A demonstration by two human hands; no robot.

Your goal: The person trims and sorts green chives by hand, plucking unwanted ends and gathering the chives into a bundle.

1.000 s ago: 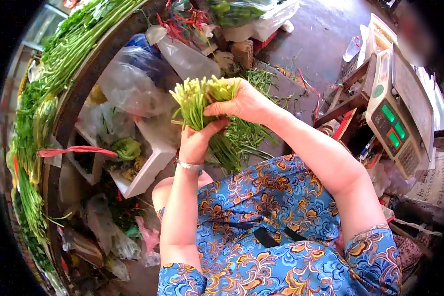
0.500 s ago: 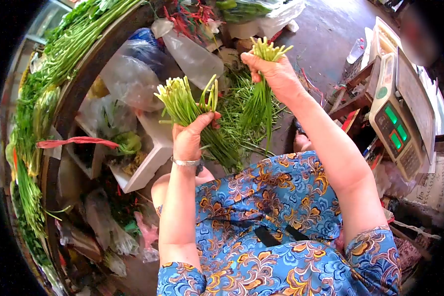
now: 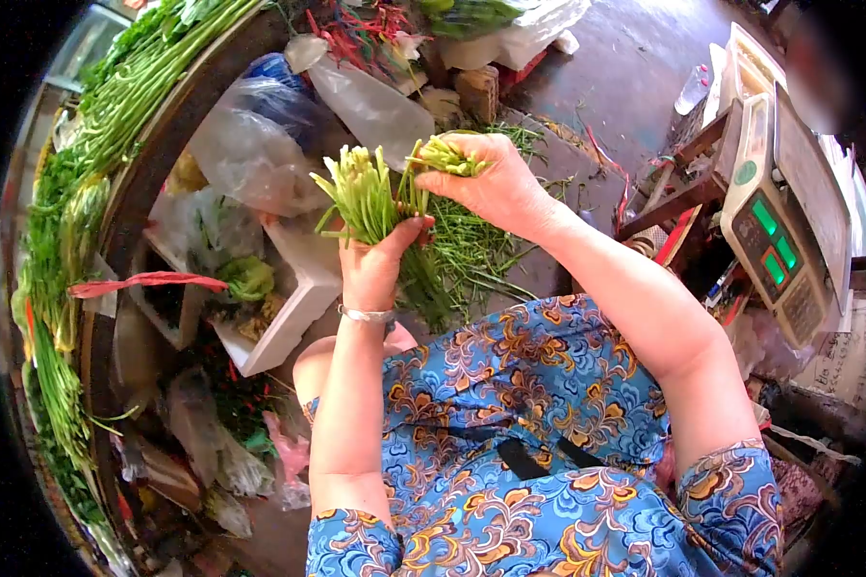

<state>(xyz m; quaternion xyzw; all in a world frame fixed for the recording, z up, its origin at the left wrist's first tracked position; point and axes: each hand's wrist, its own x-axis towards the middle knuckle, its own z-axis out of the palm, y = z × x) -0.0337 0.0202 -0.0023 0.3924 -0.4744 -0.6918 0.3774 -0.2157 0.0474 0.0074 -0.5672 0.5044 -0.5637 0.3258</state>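
Note:
A bundle of green stems [image 3: 358,197] stands upright in my left hand [image 3: 373,269], its pale cut ends pointing up and its leaves hanging behind the wrist. My right hand [image 3: 496,183] is closed round a smaller bunch of stems [image 3: 449,157], close beside the top right of the bundle. The fingers of my right hand are partly hidden behind its back and thumb. Below and behind both hands, loose green stalks [image 3: 491,255] lie scattered on the floor.
Greens [image 3: 135,106] line a curved shelf edge [image 3: 115,226] on the left. Plastic bags [image 3: 250,144] and a white foam box [image 3: 284,322] lie below it. A scale [image 3: 775,226] with green digits stands at the right, beside a wooden frame [image 3: 693,183].
The right hand pulled away up and right with a small bunch, then came back down and left beside the bundle. The left hand shifted only slightly, still round its stems.

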